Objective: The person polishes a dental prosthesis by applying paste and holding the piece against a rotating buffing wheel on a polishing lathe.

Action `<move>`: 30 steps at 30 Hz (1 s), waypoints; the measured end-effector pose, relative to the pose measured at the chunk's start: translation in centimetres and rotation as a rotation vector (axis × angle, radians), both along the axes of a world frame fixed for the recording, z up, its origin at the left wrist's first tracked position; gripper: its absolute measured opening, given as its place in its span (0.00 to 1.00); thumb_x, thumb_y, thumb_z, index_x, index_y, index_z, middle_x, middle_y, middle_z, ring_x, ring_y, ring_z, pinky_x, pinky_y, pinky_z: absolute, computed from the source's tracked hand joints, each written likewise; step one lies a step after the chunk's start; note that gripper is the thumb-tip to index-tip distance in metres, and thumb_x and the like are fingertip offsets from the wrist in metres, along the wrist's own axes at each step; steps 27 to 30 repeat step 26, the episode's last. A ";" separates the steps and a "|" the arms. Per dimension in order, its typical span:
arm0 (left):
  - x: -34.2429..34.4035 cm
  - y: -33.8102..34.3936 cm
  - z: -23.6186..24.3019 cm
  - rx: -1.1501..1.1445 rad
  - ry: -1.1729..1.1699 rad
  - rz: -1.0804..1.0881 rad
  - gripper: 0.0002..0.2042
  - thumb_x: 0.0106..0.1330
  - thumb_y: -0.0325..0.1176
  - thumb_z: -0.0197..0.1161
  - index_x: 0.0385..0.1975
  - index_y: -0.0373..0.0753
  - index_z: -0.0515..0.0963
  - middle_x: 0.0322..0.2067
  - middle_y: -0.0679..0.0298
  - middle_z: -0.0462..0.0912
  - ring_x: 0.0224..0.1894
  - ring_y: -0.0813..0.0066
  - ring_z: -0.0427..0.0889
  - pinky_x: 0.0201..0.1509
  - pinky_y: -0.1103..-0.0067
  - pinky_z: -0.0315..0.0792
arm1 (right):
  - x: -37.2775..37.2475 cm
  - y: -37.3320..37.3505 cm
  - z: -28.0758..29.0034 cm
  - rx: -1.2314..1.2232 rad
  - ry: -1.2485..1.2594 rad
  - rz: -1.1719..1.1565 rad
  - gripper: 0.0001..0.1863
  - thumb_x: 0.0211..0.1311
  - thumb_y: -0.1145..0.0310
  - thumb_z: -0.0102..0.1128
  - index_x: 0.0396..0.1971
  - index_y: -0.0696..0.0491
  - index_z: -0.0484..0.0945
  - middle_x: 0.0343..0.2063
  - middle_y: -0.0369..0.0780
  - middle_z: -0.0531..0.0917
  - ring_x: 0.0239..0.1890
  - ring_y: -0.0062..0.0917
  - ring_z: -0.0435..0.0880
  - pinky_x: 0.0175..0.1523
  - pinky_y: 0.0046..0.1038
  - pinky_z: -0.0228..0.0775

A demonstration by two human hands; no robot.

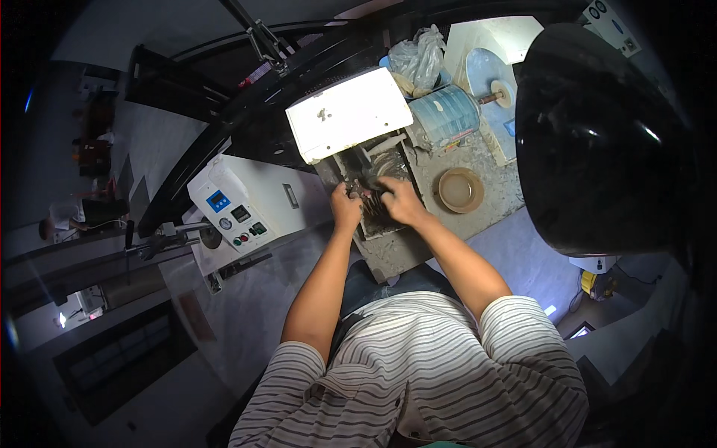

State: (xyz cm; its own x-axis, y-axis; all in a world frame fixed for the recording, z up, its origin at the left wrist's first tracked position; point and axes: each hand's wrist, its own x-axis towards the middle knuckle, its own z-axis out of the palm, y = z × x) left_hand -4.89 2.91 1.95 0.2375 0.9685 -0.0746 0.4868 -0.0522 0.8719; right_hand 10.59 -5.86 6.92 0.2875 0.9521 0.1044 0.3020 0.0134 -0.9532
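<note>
Both my hands reach into a grimy open-topped metal box [379, 233] beneath a bright white cover [349, 112]. My left hand [345, 210] is at the box's left side, its thumb and fingers bent together around something small and dark. Opposite it, my right hand [403, 203] has its fingers curled inward, close to the left fingertips. What lies between the fingers is too small and shadowed to name. A greyish bar-like part [385, 145] crosses the box just beyond my hands, under the cover's edge.
A round tan bowl [441, 192] holding liquid stands right of the box on the dirty worktop [489, 168]. Behind it are a blue-green can [448, 116], a spindle wheel [503, 95] and a plastic bag [418, 56]. A white control unit [261, 187] stands left; a large black shape [597, 149] looms right.
</note>
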 end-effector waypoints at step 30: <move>3.5 3.8 -1.9 -0.048 0.104 0.263 0.05 0.59 0.29 0.64 0.25 0.35 0.77 0.21 0.57 0.81 0.22 0.58 0.76 0.31 0.61 0.70 | 0.5 6.8 -6.5 -0.293 1.041 -0.195 0.25 0.58 0.75 0.47 0.58 0.59 0.68 0.52 0.54 0.76 0.50 0.43 0.79 0.58 0.39 0.71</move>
